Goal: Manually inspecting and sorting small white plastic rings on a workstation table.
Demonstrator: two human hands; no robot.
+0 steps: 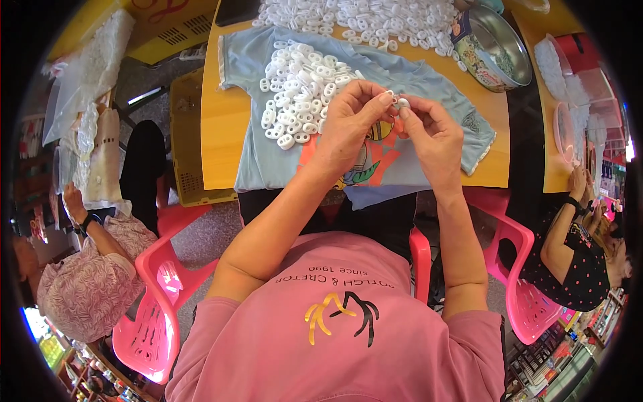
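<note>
My left hand [353, 120] and my right hand [432, 137] meet above the light blue T-shirt [254, 157] spread on the table. My right thumb and fingers pinch a small white oval plastic piece [402, 103]. A small whitish part, too fine to make out fully, is pinched in my left fingertips against it. Left of my hands, a pile of white oval plastic pieces with two holes [305, 87] lies on the cloth. Behind them spreads a larger heap of similar white pieces [375, 17].
A round metal tin [499, 50] with small greyish bits in it stands at the back right of the wooden table [218, 144]. A yellow crate [187, 134] is on the left. Pink chairs [164, 295] flank me, and other people sit at both sides.
</note>
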